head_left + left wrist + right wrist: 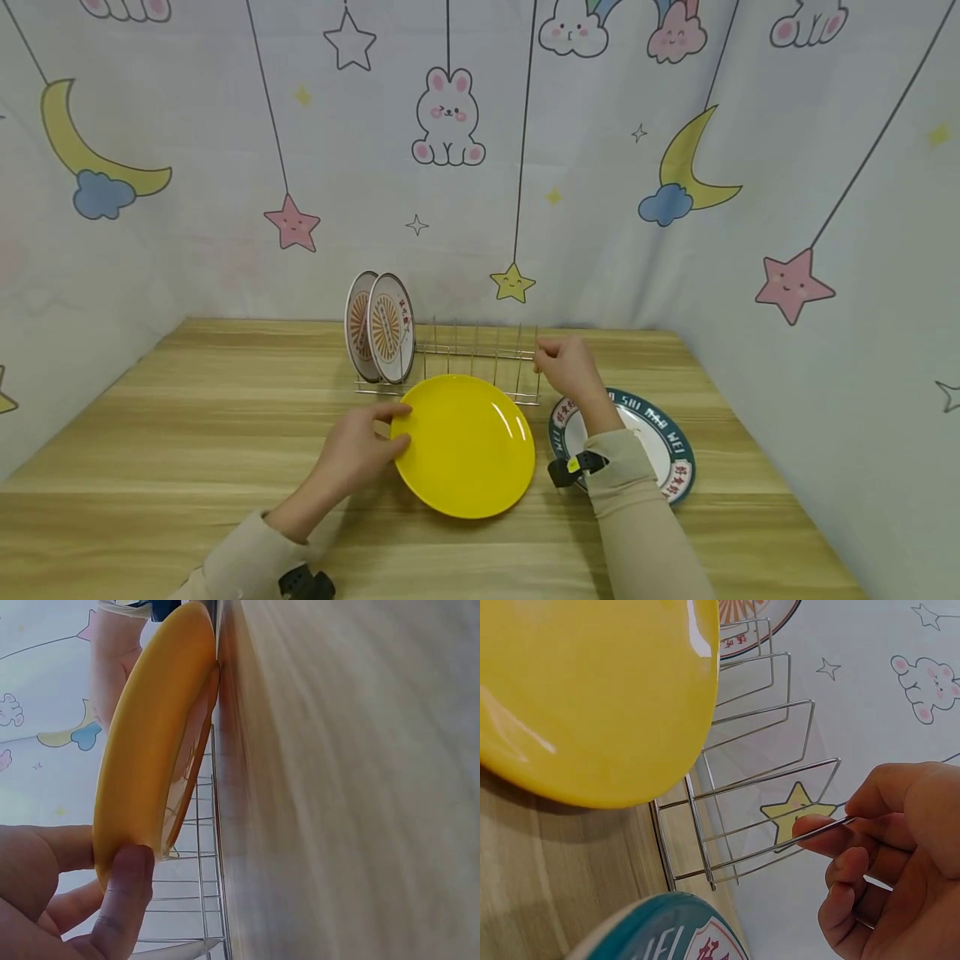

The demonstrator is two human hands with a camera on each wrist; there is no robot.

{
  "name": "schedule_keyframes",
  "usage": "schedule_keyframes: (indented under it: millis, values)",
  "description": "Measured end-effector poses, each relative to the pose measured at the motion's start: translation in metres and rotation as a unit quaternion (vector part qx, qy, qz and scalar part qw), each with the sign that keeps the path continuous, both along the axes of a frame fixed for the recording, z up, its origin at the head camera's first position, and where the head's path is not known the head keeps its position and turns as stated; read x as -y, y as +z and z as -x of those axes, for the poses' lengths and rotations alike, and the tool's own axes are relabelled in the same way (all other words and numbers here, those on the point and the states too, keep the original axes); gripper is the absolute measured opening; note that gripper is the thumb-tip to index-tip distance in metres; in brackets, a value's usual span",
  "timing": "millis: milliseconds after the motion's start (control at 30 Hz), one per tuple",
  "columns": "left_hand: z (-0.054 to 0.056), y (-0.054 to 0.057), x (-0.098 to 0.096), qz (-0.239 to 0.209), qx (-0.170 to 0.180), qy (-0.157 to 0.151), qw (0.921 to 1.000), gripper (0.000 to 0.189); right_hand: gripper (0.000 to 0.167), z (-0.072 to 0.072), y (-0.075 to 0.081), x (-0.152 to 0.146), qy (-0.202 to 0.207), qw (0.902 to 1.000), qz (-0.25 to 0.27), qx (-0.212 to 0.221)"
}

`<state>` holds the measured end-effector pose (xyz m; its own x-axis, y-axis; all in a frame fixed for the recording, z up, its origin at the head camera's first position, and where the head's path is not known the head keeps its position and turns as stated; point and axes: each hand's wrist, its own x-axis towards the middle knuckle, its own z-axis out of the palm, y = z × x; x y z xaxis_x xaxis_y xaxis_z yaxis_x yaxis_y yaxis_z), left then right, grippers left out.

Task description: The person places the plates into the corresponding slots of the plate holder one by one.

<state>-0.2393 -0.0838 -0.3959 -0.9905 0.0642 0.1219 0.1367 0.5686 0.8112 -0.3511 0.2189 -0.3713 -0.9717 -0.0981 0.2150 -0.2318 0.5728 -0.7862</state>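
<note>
My left hand (360, 450) pinches the left rim of a yellow plate (465, 450), thumb on one face and fingers on the other. The plate is tilted, held in front of a wire dish rack (480, 367), and hides part of the rack's front. In the left wrist view the thumb presses the underside of the plate (150, 750) near its edge. At the rack's right end, my right hand (572, 368) pinches the last upright wire between thumb and fingers, as the right wrist view shows with the hand (892, 862) on that wire.
Two white plates with orange sunburst prints, the nearer plate (390, 329) overlapping the other, stand in the rack's left slots. A white plate with a green lettered rim (678, 454) lies on the wooden table (187, 433) under the right forearm. A patterned curtain (600, 167) hangs behind.
</note>
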Motion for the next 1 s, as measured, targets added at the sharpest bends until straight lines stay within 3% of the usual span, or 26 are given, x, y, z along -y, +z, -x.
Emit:
schedule_keyframes:
  millis: [300, 600, 1000]
  values:
    - [-0.001, 0.007, 0.0, -0.028, -0.02, 0.009, 0.9994, 0.037, 0.026, -0.002, 0.002, -0.001, -0.004, 0.9999, 0.003, 0.01]
    - [-0.004, 0.012, 0.003, -0.021, -0.056, 0.034, 0.9976, 0.03, 0.025, -0.002, 0.001, 0.0, -0.004, 0.9999, 0.007, 0.01]
    - [-0.005, 0.015, 0.005, -0.018, -0.101, 0.042, 0.9938, 0.022, 0.026, 0.0, 0.0, 0.0, -0.012, 0.9998, -0.003, 0.016]
